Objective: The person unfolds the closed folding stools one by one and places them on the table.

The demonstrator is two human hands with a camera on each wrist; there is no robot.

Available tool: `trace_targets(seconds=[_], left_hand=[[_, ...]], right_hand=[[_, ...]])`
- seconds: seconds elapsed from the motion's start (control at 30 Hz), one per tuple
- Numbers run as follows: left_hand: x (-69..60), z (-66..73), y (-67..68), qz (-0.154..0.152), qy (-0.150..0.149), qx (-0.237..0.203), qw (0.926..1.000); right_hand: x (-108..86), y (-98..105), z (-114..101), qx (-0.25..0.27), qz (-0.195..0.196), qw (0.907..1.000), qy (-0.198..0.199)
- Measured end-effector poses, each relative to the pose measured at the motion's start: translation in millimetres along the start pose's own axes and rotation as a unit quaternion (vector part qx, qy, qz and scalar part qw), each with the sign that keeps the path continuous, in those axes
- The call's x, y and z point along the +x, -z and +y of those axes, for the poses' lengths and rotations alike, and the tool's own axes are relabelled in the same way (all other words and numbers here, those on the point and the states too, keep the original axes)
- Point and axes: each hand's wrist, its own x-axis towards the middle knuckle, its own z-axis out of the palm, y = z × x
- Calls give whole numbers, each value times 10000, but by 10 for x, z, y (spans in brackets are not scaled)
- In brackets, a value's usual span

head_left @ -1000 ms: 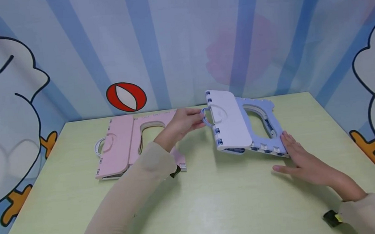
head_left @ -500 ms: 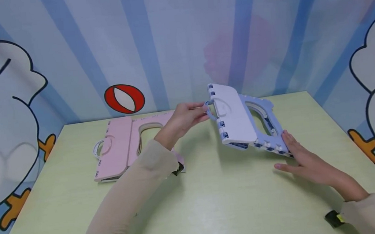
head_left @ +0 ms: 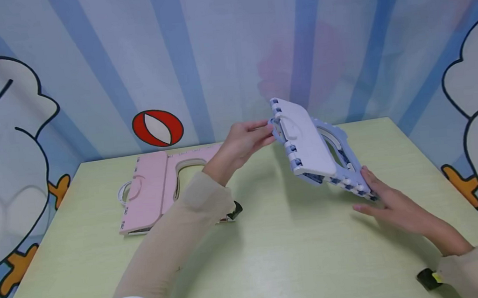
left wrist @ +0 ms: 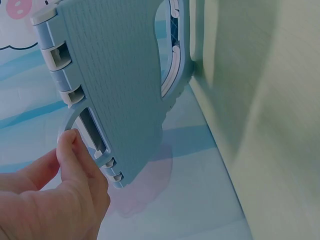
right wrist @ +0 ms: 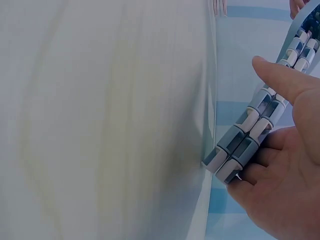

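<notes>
A folded step stool [head_left: 305, 139], with a white panel and light blue parts, leans tilted over the table, its left end raised. At that end my left hand [head_left: 244, 144] pinches the small loop handle [left wrist: 69, 119] between thumb and fingers. My right hand [head_left: 401, 206] touches the stool's lower right end with extended fingers, the thumb held apart. In the right wrist view, the hinged edge [right wrist: 240, 142] of the stool lies against the fingers of that hand. A pink folded step stool [head_left: 153, 179] lies flat on the left, partly hidden behind my left arm.
The pale green table [head_left: 298, 261] reaches back to a blue striped backdrop [head_left: 232, 65]. Cartoon figures and a red and white ball [head_left: 158, 128] are printed on it. The pink stool's loop handle [head_left: 123, 194] sticks out to the left.
My left hand has lifted the blue and white stool's handle end higher and moved it rightward, so the stool tilts more steeply. My right hand stays at its lower right end.
</notes>
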Motion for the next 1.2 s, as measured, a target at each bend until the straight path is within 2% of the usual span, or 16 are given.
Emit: trace_targets(seconds=[0.33,0.57,0.8,1.0,1.2], left_hand=[[26,76,-186,-96,-174,-319,9993],[49,122,-291,-14,-222,-332,9992],[66,156,-384,-2,-226,-625,9978],[86,191,-483,-17,-226,-692,9973],[119,220,-610,42,-242,-884,9958]], right_hand=[[-20,43,40,68,120,9997,-200],[-31,66,73,47,231,9996,-139],[-33,97,93,-24,255,9996,-111],[-45,121,111,-124,422,9990,47],[-52,121,144,26,564,9983,165]])
